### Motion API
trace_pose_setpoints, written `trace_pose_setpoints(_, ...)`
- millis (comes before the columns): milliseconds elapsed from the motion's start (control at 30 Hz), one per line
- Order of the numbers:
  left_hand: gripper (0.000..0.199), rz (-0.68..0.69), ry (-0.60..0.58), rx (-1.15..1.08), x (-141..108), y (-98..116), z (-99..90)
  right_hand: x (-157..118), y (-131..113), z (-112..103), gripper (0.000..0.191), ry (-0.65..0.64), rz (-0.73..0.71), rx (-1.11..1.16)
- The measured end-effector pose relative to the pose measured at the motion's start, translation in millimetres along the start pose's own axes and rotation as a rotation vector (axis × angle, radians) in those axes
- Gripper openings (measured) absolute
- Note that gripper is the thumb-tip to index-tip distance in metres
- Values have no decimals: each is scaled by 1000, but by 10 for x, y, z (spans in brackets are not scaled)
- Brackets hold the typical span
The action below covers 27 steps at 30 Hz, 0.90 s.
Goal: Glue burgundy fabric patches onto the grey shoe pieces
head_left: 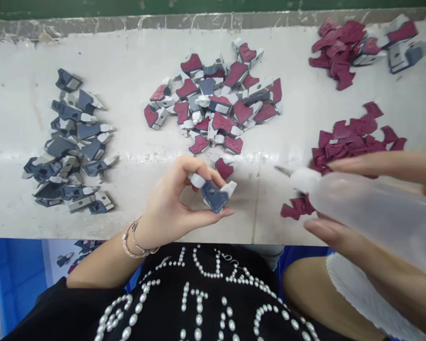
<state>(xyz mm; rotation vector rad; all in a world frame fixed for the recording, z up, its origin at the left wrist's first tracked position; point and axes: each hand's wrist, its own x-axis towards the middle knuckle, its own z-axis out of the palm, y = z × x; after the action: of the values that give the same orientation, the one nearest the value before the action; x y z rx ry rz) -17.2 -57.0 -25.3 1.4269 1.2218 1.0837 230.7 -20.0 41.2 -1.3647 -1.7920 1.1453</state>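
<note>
Sporting a black top (pixel 166 319), bottom centre, spelling out letters in round, pearly white beads (pixel 198 334); spreading into a plain black sleeve (pixel 64 308), lower left; and flashing slim bracelets (pixel 129 252) round the left wrist (pixel 145 234), pinkish and silvery!

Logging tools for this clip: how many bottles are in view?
1: the translucent bottle in the right hand, at the picture's right, its needle tip pointing left.
</note>
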Motion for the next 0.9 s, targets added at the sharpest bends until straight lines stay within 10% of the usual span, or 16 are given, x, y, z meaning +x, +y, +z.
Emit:
trace_pose_setpoints(200, 47, -45, -68, 142, -21, -14, -75, 198, 242, 159, 36, -153, 8, 325)
trace_pose_setpoints(467, 41, -374, 0, 159, -45, 55, -79, 282, 432, 433, 38, -280, -170, 67)
trace_pose_setpoints(900, 36, -358, 25, 155, -55, 124, -62, 53, 675, -338, 24, -65, 84, -534)
